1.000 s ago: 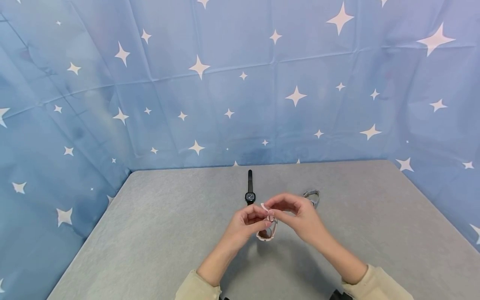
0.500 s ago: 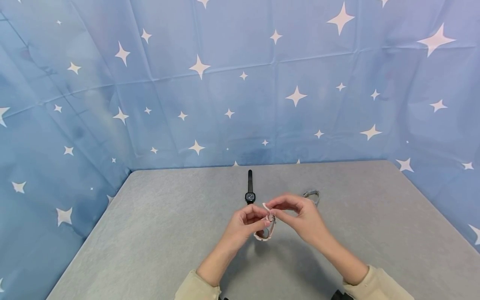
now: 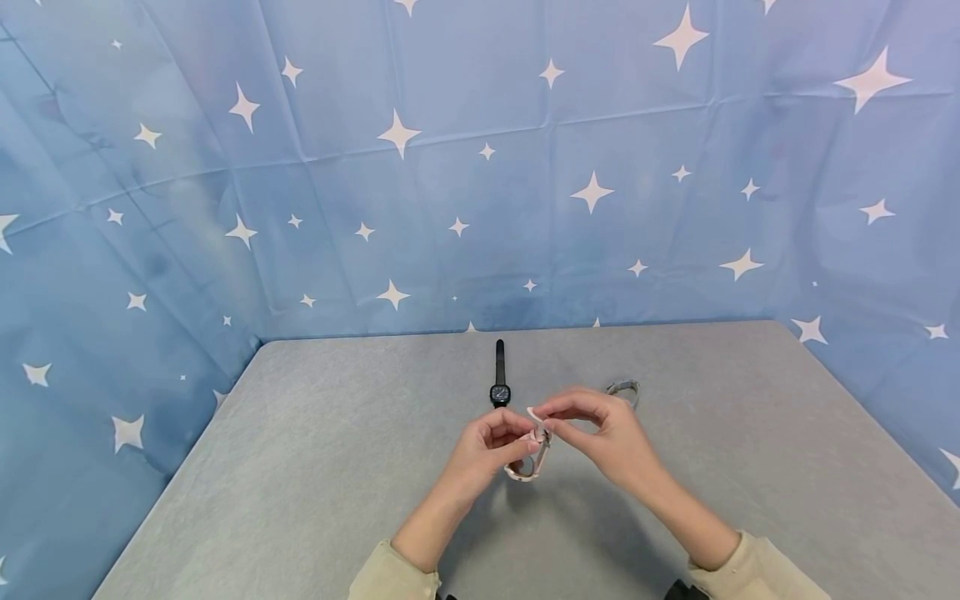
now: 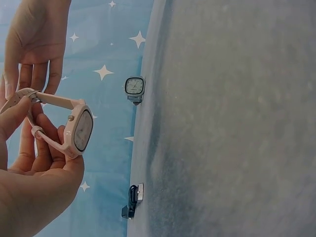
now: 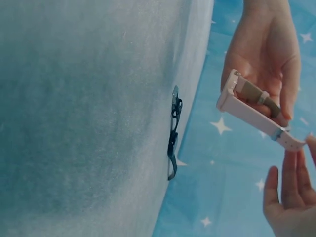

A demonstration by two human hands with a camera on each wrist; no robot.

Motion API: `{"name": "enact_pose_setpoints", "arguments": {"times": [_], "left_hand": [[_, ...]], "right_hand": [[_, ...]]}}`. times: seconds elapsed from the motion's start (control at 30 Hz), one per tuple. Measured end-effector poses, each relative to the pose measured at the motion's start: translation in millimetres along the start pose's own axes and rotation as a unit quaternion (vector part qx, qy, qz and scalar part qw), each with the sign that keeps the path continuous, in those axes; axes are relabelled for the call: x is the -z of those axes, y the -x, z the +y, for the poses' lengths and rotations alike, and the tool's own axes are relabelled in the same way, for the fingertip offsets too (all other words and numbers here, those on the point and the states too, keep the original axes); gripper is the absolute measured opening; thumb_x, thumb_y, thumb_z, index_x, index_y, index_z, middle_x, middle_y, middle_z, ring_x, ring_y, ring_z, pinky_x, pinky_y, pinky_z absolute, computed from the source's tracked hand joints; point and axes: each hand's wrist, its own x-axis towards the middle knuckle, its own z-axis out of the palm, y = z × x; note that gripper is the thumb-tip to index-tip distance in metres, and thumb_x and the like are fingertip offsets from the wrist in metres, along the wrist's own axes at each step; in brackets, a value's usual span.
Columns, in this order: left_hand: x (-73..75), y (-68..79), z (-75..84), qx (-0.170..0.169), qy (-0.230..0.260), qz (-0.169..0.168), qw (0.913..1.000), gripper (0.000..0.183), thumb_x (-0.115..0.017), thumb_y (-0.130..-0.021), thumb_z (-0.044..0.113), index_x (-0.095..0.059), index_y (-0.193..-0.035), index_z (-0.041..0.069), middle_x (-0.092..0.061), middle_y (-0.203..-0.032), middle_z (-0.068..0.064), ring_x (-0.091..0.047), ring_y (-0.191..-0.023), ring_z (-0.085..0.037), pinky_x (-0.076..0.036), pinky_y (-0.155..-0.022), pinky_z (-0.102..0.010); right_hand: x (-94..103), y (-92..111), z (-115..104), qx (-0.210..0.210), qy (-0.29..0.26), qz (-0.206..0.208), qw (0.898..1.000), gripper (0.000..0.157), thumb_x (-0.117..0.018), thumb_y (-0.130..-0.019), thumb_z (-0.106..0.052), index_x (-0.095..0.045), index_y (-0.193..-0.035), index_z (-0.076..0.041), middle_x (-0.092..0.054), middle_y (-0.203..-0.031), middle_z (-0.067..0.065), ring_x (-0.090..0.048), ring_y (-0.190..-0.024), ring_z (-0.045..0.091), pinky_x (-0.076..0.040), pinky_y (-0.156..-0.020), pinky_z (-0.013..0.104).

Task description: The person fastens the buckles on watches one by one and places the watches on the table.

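Observation:
A pink wristwatch (image 4: 83,129) hangs between both hands above the table, its strap bent round into a loop. My left hand (image 3: 477,456) pinches the strap near the metal buckle (image 4: 33,96), thumb on one side and fingers inside the loop. The strap's tip reaches past the buckle, and my right hand (image 3: 603,427) pinches it between thumb and fingers. In the right wrist view, the strap (image 5: 252,113) runs from the case through the buckle to the right fingertips. The left wrist view shows the watch face, tilted.
Behind the hands, a black watch (image 3: 500,393) lies stretched out on the grey table (image 3: 315,467). A silver-grey watch (image 3: 624,389) stands beyond the right hand, partly covered by it. A blue curtain with white stars (image 3: 450,192) borders the table's back and left.
The pink wristwatch's case has swung slightly left and turned beneath the hands. More of the light strap tip shows at the right fingertips. Both hands stay almost in place.

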Motion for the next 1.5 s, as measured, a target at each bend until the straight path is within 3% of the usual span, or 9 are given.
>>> {"name": "enact_pose_setpoints", "arguments": {"times": [0.23, 0.47, 0.73, 1.5], "left_hand": [[1.0, -0.3, -0.1, -0.005, -0.005, -0.002, 1.0, 0.024, -0.068, -0.086, 0.012, -0.061, -0.104, -0.003, -0.066, -0.093, 0.0, -0.058, -0.076, -0.015, -0.05, -0.065, -0.028], [1.4, 0.3, 1.0, -0.002, -0.01, 0.002, 0.9999, 0.024, -0.069, -0.086, 0.012, -0.062, -0.104, -0.002, -0.066, -0.094, -0.002, -0.059, -0.078, -0.017, -0.049, -0.065, -0.028], [2.4, 1.6, 1.1, 0.0, -0.013, 0.003, 0.9999, 0.024, -0.069, -0.086, 0.012, -0.062, -0.104, -0.002, -0.066, -0.095, 0.0, -0.058, -0.077, -0.01, -0.048, -0.066, -0.026], [6.1, 1.2, -2.9, -0.007, -0.043, 0.015, 0.9989, 0.022, -0.069, -0.085, 0.012, -0.063, -0.102, 0.0, -0.067, -0.097, -0.007, -0.059, -0.079, -0.01, -0.048, -0.07, -0.028]], "right_hand": [[0.5, 0.1, -1.2, 0.027, 0.015, -0.002, 1.0, 0.015, -0.065, -0.088, -0.008, -0.072, -0.1, -0.015, -0.069, -0.098, -0.002, -0.064, -0.092, 0.01, -0.053, -0.081, 0.026], [1.4, 0.4, 0.0, 0.031, 0.035, -0.003, 0.999, 0.015, -0.067, -0.086, -0.008, -0.073, -0.097, -0.016, -0.069, -0.097, -0.003, -0.064, -0.091, 0.01, -0.054, -0.081, 0.028], [1.3, 1.1, 1.4, 0.038, 0.063, -0.009, 0.997, 0.015, -0.068, -0.086, -0.008, -0.073, -0.095, -0.018, -0.069, -0.096, -0.006, -0.065, -0.09, 0.009, -0.054, -0.079, 0.028], [1.4, 3.8, 3.1, 0.035, 0.151, -0.03, 0.987, 0.027, -0.073, -0.078, 0.002, -0.074, -0.088, -0.024, -0.067, -0.091, -0.014, -0.065, -0.085, 0.006, -0.055, -0.077, 0.031]]}}
